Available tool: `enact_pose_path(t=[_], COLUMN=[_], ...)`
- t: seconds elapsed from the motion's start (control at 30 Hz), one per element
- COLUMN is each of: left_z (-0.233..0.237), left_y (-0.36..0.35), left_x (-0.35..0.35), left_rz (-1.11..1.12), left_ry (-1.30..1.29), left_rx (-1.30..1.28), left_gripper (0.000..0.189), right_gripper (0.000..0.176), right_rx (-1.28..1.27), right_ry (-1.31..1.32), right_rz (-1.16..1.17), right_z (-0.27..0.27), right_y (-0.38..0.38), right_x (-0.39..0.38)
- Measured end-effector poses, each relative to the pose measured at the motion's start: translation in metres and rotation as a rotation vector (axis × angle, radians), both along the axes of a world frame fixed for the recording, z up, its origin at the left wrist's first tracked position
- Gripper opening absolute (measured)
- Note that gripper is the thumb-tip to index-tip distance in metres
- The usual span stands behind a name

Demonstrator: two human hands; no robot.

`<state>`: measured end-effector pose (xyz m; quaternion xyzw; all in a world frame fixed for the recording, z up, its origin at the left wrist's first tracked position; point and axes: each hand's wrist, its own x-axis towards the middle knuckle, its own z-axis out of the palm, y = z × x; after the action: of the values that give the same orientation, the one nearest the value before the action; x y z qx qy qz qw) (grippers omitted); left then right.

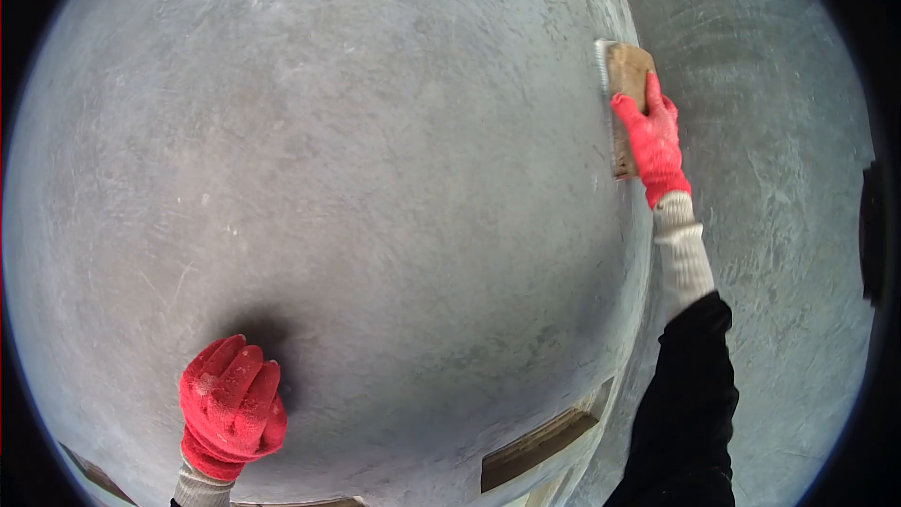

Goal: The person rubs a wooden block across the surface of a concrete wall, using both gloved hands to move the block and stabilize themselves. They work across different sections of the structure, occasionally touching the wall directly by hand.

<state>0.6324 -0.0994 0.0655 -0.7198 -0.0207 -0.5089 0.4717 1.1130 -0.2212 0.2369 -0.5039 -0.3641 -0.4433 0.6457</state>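
Below and to the right of the left fingers, a brown-lined rectangular opening breaks the lower edge of a broad grey wall panel. A dark object stands well to the right of the right fingers. The right hand, in a red-coated glove, grips a wooden-backed block with a pale, bristle-like edge, thumb and fingers spread over its back. The block lies at the panel's right border. The left hand, gloved alike, has its fingers curled in close together; its palm is hidden. The panel looks plastered, mottled and finely scratched, bulging in this view. A long corner line runs beside the block, with a darker, swirl-marked surface beyond. Between the hands lies a wide, unbroken stretch of panel.
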Motion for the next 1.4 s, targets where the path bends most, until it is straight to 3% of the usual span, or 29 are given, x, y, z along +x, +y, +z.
enact_pose_path(t=[0.03, 0.07, 0.1, 0.17, 0.2, 0.3, 0.33, 0.4, 0.5, 0.53, 0.57, 0.63, 0.67, 0.73, 0.77, 0.8, 0.83, 0.9, 0.97, 1.03, 1.1, 1.13, 1.2, 1.27, 1.3, 1.33, 1.37, 1.4], left_z=[0.000, -0.001, -0.001, -0.001, -0.001, -0.002, -0.003, -0.005, -0.012, -0.015, -0.015, -0.015, -0.015, -0.014, -0.011, -0.006, -0.002, -0.004, -0.004, -0.003, -0.001, -0.001, 0.000, -0.004, -0.004, 0.002, 0.000, 0.002], left_y=[0.000, 0.000, 0.001, -0.001, -0.002, -0.003, -0.002, 0.001, 0.007, 0.009, 0.011, 0.010, 0.010, 0.010, 0.006, -0.001, -0.006, -0.002, 0.001, -0.005, -0.006, -0.007, -0.006, 0.001, 0.002, -0.005, -0.005, -0.006], left_x=[0.001, 0.002, 0.001, 0.001, 0.002, 0.000, 0.000, 0.000, -0.007, -0.009, -0.010, -0.011, -0.009, -0.008, -0.007, -0.003, -0.002, -0.003, 0.001, -0.002, -0.003, -0.004, -0.002, 0.001, 0.000, 0.000, -0.003, -0.002], left_rz=[-0.014, -0.015, -0.019, -0.016, -0.009, -0.002, -0.003, -0.007, 0.016, 0.039, 0.041, 0.043, 0.048, 0.038, 0.047, 0.040, 0.038, 0.019, 0.001, 0.024, 0.049, 0.067, 0.068, 0.044, 0.018, 0.027, 0.035, 0.030], left_ry=[0.009, -0.004, -0.002, 0.009, 0.004, 0.007, 0.002, -0.026, -0.030, -0.001, -0.008, -0.007, -0.012, -0.009, -0.021, -0.024, -0.029, -0.068, -0.049, -0.049, -0.048, -0.022, -0.018, -0.044, -0.065, -0.041, -0.051, -0.058], left_rx=[-0.012, -0.001, -0.001, 0.001, -0.004, -0.022, -0.023, -0.008, -0.022, -0.044, -0.036, -0.040, -0.044, -0.006, -0.012, -0.023, -0.028, -0.017, -0.035, -0.016, -0.001, -0.043, -0.076, -0.037, 0.012, -0.047, -0.054, -0.061], left_gripper=[0.033, 0.033, 0.034, 0.035, 0.036, 0.037, 0.038, 0.038, 0.036, 0.034, 0.034, 0.035, 0.035, 0.036, 0.036, 0.035, 0.035, 0.033, 0.034, 0.034, 0.033, 0.035, 0.036, 0.037, 0.037, 0.036, 0.036, 0.036], right_gripper=[0.073, 0.071, 0.072, 0.075, 0.075, 0.079, 0.079, 0.071, 0.073, 0.075, 0.071, 0.065, 0.065, 0.063, 0.063, 0.066, 0.071, 0.078, 0.079, 0.076, 0.078, 0.078, 0.073, 0.072, 0.072, 0.076, 0.082, 0.082], right_rx=[-0.004, -0.050, -0.032, -0.449, -0.444, -0.067, -0.015, 0.061, 0.058, -0.038, 0.007, -0.303, -0.303, -0.036, 0.020, -0.075, 0.008, 0.109, 0.094, 0.043, -0.029, -0.034, -0.131, -0.217, 0.031, 0.119, 0.216, 0.142], right_ry=[-0.224, -0.633, -0.941, -1.095, -1.091, -0.993, -0.754, -0.240, -0.282, -0.569, -0.966, -1.136, -1.141, -1.189, -1.003, -0.615, -0.268, 0.252, 0.114, -0.358, -0.888, -0.879, -0.787, -0.246, -0.182, -0.026, -0.021, -0.046], right_rz=[0.138, -0.108, -0.198, -0.074, -0.072, -0.204, 0.092, 0.033, 0.063, 0.043, -0.203, -0.190, -0.185, -0.034, 0.041, 0.273, 0.414, 0.119, 0.166, 0.322, -0.102, -0.093, 0.300, 0.547, 0.379, 0.454, 0.216, 0.241], right_z=[-0.013, -0.032, -0.053, -0.084, -0.078, -0.021, 0.007, 0.060, 0.060, 0.040, 0.021, -0.022, -0.014, 0.025, 0.053, 0.076, 0.101, 0.137, 0.129, 0.111, 0.104, 0.110, 0.143, 0.176, 0.185, 0.216, 0.258, 0.239], right_y=[0.008, 0.009, 0.010, -0.005, -0.004, 0.012, 0.015, 0.010, 0.013, 0.014, 0.021, 0.007, 0.009, 0.019, 0.024, 0.014, 0.013, 0.002, 0.007, 0.024, 0.042, 0.039, 0.035, 0.017, 0.020, 0.026, 0.038, 0.033], right_x=[-0.014, -0.045, -0.083, -0.154, -0.147, -0.077, -0.046, 0.015, -0.011, -0.047, -0.075, -0.155, -0.148, -0.114, -0.081, -0.064, -0.038, -0.021, -0.055, -0.115, -0.164, -0.159, -0.150, -0.095, -0.060, 0.005, 0.082, 0.049])
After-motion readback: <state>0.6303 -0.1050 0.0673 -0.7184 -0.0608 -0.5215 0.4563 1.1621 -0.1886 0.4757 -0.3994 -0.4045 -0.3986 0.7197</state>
